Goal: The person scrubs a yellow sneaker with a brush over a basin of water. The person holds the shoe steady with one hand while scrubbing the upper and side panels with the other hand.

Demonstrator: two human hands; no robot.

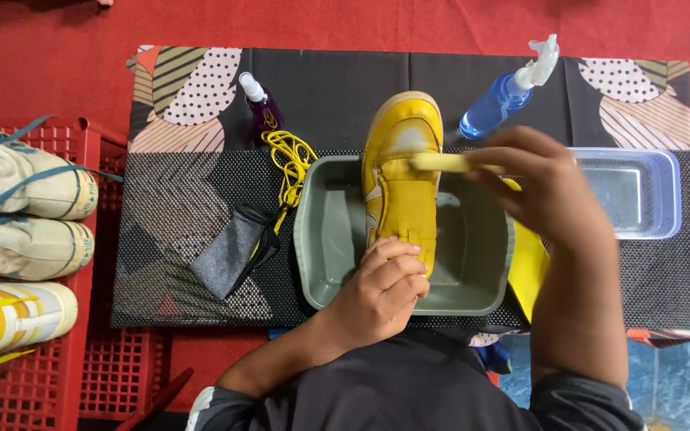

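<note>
Yellow sneaker point(399, 179), with white patches on toe and side, lies lengthwise across the grey plastic basin point(325, 239), toe pointing away from the person and resting over the basin's far rim, heel toward the near rim. Head view, hands: the left hand point(377, 295) is curled around the heel end of the sneaker, fingers folded over its opening, holding it in place. The right hand point(541, 187) is closed in a pinch on a pale yellow brush handle point(441, 162), which lies crosswise on the forepart of the sneaker, touching it. Head view, surroundings: the basin stands on a black mesh mat point(177, 207) laid over a patterned cloth on the worktop. Just left of the basin lie a coiled yellow shoelace point(291, 160) and a grey insole point(231, 249). A small purple spray bottle point(261, 108) with a white cap lies beyond the lace. A blue spray bottle point(501, 100) with a clear trigger head lies beyond the basin, to the right of the sneaker's toe. A clear plastic tub point(632, 191) sits at the right end of the mat, partly behind the right hand. A yellow cloth point(527, 263) shows between the basin and the right forearm. At far left, a red plastic crate point(81, 351) carries further sneakers point(21, 211), white and yellow-white.
</note>
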